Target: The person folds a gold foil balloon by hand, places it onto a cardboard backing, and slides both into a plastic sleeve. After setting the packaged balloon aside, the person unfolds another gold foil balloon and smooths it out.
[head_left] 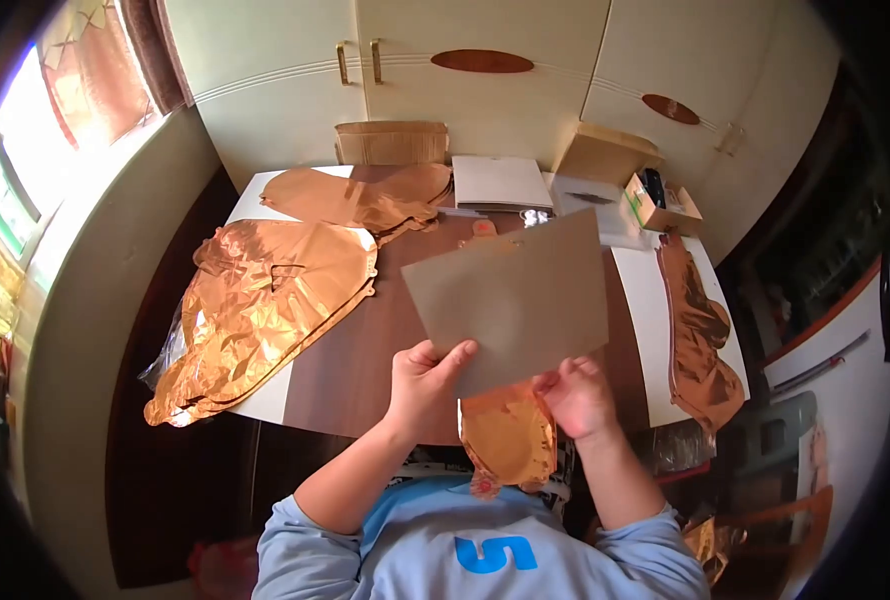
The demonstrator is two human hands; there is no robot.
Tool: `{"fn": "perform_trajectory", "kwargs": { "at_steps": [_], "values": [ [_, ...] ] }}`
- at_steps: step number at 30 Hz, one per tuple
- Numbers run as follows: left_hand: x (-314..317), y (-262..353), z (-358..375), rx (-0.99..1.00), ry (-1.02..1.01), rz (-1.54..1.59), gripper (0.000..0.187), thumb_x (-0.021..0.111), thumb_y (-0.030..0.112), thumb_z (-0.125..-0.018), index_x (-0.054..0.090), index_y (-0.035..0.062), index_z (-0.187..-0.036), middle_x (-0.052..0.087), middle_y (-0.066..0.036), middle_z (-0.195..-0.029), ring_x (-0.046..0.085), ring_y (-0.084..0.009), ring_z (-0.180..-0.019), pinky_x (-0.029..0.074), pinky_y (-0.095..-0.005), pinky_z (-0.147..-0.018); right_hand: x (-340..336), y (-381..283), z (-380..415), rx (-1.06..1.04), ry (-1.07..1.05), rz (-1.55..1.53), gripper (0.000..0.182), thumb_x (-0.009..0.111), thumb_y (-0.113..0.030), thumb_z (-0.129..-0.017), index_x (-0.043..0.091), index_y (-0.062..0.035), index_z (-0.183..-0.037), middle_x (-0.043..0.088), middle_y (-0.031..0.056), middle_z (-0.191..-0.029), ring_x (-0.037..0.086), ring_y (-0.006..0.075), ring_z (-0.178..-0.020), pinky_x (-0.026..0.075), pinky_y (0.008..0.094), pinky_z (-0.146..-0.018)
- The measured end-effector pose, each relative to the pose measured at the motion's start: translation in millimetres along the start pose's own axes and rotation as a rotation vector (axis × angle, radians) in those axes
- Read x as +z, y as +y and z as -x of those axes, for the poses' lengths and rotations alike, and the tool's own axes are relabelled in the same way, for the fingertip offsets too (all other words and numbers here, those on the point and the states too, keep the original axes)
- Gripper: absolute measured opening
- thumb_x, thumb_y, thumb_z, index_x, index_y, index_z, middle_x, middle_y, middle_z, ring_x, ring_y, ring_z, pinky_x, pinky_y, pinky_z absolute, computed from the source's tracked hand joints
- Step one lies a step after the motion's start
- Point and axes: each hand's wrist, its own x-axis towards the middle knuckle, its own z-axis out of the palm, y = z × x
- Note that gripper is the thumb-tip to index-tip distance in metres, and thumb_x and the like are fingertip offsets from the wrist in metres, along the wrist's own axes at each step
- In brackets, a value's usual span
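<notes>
A flat grey cardboard sheet (pixel 515 300) is tilted over the middle of the table. My left hand (pixel 430 378) grips its lower left edge, thumb on top and the other fingers partly hidden. At the sheet's lower right edge is my right hand (pixel 577 398), fingers curled inward and pinched; what lies between them is hidden. A shiny gold foil balloon (pixel 510 440), deflated, hangs below the sheet at the table's front edge, in front of my body. Its top passes behind the cardboard, close to my right fingertips.
Flat gold foil balloons (pixel 275 300) cover the table's left side, with another foil piece (pixel 350 197) behind. A long foil balloon (pixel 695 335) lies right. At the back are a white box (pixel 502 182), brown cardboard (pixel 392 143) and a small open box (pixel 662 207). Cabinets stand behind.
</notes>
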Motion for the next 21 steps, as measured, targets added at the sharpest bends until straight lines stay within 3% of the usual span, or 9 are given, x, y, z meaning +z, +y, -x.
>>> {"fn": "perform_trajectory", "kwargs": {
  "at_steps": [2, 3, 6, 7, 9, 11, 13, 19, 21],
  "values": [
    [5, -6, 0, -0.111, -0.019, -0.088, 0.018, 0.071, 0.014, -0.095, 0.072, -0.0040, -0.099, 0.073, -0.003, -0.093, 0.064, -0.0083, -0.081, 0.053, -0.0254, -0.074, 40, 15, 0, -0.185, 0.218, 0.132, 0.035, 0.072, -0.014, -0.093, 0.061, -0.0058, -0.125, 0.068, 0.0068, -0.110, 0.066, 0.0194, -0.100, 0.051, 0.0349, -0.091],
    [12, -4, 2, -0.121, 0.011, -0.212, 0.024, 0.072, 0.022, -0.095, 0.071, -0.0026, -0.096, 0.066, 0.003, -0.082, 0.053, -0.0008, -0.075, 0.046, -0.0198, -0.064, 43, 19, 1, -0.278, 0.246, 0.264, 0.031, 0.069, -0.011, -0.094, 0.063, -0.0020, -0.123, 0.066, 0.0054, -0.113, 0.063, 0.0194, -0.106, 0.049, 0.0336, -0.095],
    [9, -3, 3, -0.084, -0.068, -0.308, 0.028, 0.068, 0.027, -0.098, 0.070, -0.0010, -0.098, 0.069, -0.002, -0.083, 0.060, -0.0077, -0.075, 0.049, -0.0251, -0.065, 31, -13, 10, -0.503, 0.360, 1.013, 0.025, 0.067, -0.012, -0.096, 0.065, 0.0011, -0.117, 0.067, 0.0040, -0.112, 0.063, 0.0183, -0.103, 0.050, 0.0337, -0.092],
    [3, 1, 6, 0.090, -0.074, -0.689, 0.033, 0.067, 0.033, -0.095, 0.068, 0.0015, -0.106, 0.070, -0.011, -0.101, 0.066, -0.0240, -0.093, 0.051, -0.0370, -0.080, 31, -30, 9, -0.555, 0.341, 1.215, 0.023, 0.065, -0.009, -0.095, 0.064, 0.0023, -0.115, 0.067, 0.0081, -0.109, 0.065, 0.0229, -0.100, 0.051, 0.0359, -0.089],
    [-6, -2, 19, 0.361, -0.181, -1.070, 0.036, 0.068, 0.033, -0.093, 0.066, 0.0028, -0.113, 0.065, -0.014, -0.115, 0.061, -0.0294, -0.107, 0.046, -0.0435, -0.094, 30, -63, 9, -0.693, 0.342, 1.615, 0.021, 0.062, -0.003, -0.091, 0.064, 0.0046, -0.111, 0.067, 0.0163, -0.103, 0.067, 0.0321, -0.092, 0.053, 0.0403, -0.083],
    [-18, -21, 39, 0.465, -0.340, -1.250, 0.049, 0.071, 0.037, -0.087, 0.063, 0.0037, -0.122, 0.059, -0.018, -0.125, 0.049, -0.0378, -0.127, 0.034, -0.0535, -0.109, 27, -67, 2, -0.818, 0.142, 1.958, 0.031, 0.061, 0.002, -0.082, 0.062, 0.0019, -0.113, 0.064, 0.0152, -0.101, 0.064, 0.0335, -0.089, 0.052, 0.0406, -0.080],
    [-15, -31, 53, 0.528, -0.395, -1.319, 0.050, 0.071, 0.038, -0.087, 0.063, 0.0035, -0.122, 0.059, -0.017, -0.123, 0.049, -0.0366, -0.127, 0.035, -0.0535, -0.109, 36, -53, -5, -0.918, -0.117, 2.300, 0.041, 0.062, -0.003, -0.074, 0.059, -0.0031, -0.115, 0.060, 0.0098, -0.098, 0.062, 0.0268, -0.088, 0.051, 0.0377, -0.076],
    [-25, -38, 69, 0.636, -0.390, -1.310, 0.048, 0.074, 0.034, -0.081, 0.064, 0.0027, -0.116, 0.060, -0.016, -0.119, 0.055, -0.0357, -0.118, 0.039, -0.0526, -0.105, 14, 11, -13, -0.516, -0.395, 2.386, 0.037, 0.066, -0.014, -0.079, 0.060, 0.0013, -0.112, 0.060, 0.0115, -0.096, 0.064, 0.0275, -0.090, 0.053, 0.0388, -0.080],
    [-31, -39, 73, 0.709, -0.342, -1.252, 0.041, 0.076, 0.029, -0.078, 0.067, 0.0038, -0.109, 0.062, -0.013, -0.111, 0.060, -0.0333, -0.107, 0.043, -0.0497, -0.099, 22, 3, -6, -0.345, -0.456, 2.198, 0.040, 0.067, -0.016, -0.079, 0.060, 0.0027, -0.114, 0.060, 0.0131, -0.097, 0.064, 0.0302, -0.093, 0.053, 0.0400, -0.083]
  ]
}}
